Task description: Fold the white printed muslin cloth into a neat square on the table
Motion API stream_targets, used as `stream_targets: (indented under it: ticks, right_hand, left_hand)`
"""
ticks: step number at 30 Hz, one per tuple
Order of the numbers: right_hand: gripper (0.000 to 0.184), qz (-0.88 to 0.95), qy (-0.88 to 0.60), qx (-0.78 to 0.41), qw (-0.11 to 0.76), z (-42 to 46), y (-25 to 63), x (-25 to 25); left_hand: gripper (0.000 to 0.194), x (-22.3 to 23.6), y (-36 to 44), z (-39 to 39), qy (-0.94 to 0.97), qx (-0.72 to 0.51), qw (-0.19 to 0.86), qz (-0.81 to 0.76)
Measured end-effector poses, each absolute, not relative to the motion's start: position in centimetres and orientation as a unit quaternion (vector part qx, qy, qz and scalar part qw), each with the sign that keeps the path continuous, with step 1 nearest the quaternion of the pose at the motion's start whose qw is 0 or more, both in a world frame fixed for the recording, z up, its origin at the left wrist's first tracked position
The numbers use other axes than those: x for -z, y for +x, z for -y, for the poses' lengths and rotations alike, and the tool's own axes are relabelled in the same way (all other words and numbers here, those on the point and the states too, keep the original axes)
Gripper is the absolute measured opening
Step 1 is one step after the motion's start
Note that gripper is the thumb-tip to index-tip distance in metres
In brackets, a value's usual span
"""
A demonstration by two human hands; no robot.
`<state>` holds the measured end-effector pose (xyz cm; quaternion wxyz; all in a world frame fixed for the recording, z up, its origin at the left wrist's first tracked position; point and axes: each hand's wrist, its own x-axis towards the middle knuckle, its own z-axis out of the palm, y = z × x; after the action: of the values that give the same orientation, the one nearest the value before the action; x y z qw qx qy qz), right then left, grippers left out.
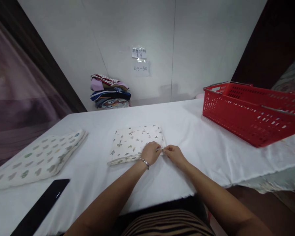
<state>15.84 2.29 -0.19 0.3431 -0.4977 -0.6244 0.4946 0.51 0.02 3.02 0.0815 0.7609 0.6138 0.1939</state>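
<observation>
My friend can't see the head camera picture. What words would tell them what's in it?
A person's left hand and right hand meet at the near right corner of a folded patterned cloth on a white table. A second cloth and black slab lie left; a red basket stands right; fabrics are piled behind.

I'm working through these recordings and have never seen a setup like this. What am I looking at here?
There's no robot: these are a person's two bare hands, seen from a camera worn on the head, looking forward and down. On the white-covered table lies a folded printed cloth. The left hand rests on its near right corner; the right hand seems to pinch the edge there. To the left lie another folded cloth and a flat black object; to the right sits a red plastic basket. Behind the table are a stack of folded fabrics and a wall.
</observation>
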Motion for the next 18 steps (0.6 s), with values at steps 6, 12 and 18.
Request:
stream_targets:
  ticks: [6, 12, 18]
  right_hand:
    - [0.010, 0.620, -0.508, -0.489, 0.344, -2.3, 15.5, 0.3]
    - [0.011, 0.559, -0.498, -0.564, 0.348, -1.9, 15.6, -0.7]
    - [0.015, 0.552, -0.490, -0.574, 0.355, -1.8, 15.7, -0.9]
  left_hand:
    - [0.015, -3.0, 0.6, -0.1, 0.759, -0.211, 0.079, -0.611]
    - [0.020, -3.2, 1.0, 0.5, 0.770, -0.244, 0.048, -0.587]
    - [0.009, -3.0, 1.2, 1.1, 0.800, -0.204, 0.035, -0.563]
